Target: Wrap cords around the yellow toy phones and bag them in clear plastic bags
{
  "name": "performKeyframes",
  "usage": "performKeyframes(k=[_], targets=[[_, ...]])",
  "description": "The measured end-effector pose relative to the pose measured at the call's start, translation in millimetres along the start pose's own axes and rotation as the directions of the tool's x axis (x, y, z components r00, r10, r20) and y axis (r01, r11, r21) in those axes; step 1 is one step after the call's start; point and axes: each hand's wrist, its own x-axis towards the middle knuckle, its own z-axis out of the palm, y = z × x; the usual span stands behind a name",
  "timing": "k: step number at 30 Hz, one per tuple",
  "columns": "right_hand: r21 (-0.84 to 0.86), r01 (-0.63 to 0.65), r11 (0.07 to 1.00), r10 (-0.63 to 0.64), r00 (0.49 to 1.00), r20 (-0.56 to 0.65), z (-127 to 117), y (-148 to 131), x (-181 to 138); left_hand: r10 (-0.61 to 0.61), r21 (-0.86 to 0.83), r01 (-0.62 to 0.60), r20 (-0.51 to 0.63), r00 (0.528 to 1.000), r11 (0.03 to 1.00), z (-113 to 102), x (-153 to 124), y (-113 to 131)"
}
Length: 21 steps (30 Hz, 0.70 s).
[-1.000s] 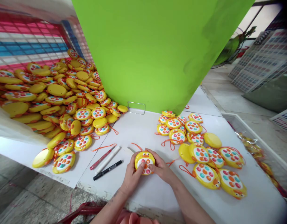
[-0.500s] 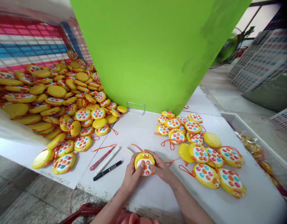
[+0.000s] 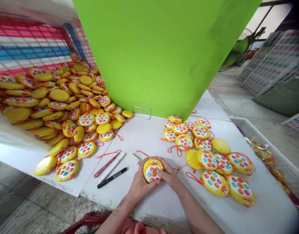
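Note:
Between my two hands is a yellow duck-shaped toy (image 3: 151, 169) with a white belly and coloured round buttons, its face side up. My left hand (image 3: 139, 182) wraps its left and lower edge, thumb along the bottom. My right hand (image 3: 169, 175) grips the right edge, its thumb lying on the buttons. An orange cord loop (image 3: 143, 153) sticks out from the toy's top. Just beyond my left hand lies a small white block (image 3: 134, 158). To the left are a red pen (image 3: 105, 165), a white pen (image 3: 112, 167) and a black marker (image 3: 112, 178).
A large heap of the same toys (image 3: 59, 95) spills from the left. More toys (image 3: 214, 183) lie grouped on the right of the white table (image 3: 149, 136). A tall green panel (image 3: 154, 58) stands behind, with a wire stand (image 3: 142, 118) at its foot. A bin (image 3: 263, 152) holds bagged toys.
The toy has shifted slightly right in my hands. My left thumb has moved off the buttons to the lower edge, and my right thumb has slid up onto the buttons. The white block shows more.

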Motion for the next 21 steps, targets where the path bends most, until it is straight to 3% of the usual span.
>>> performKeyframes(k=[6,12,21], targets=[[-0.034,-0.006,0.999,0.006,1.0,-0.002,1.7,-2.8,-0.8,-0.026,0.042,0.027,-0.027,0.999,0.999,0.4,0.1,1.7],[-0.03,-0.014,0.999,0.014,1.0,-0.024,-1.1,2.9,0.4,0.037,-0.053,-0.033,0.066,0.997,0.998,-4.3,-2.0,2.2],[-0.038,0.01,0.999,-0.008,0.997,0.072,-1.4,2.9,-0.3,-0.039,-0.037,0.036,-0.08,0.996,0.999,-3.7,1.6,1.6]])
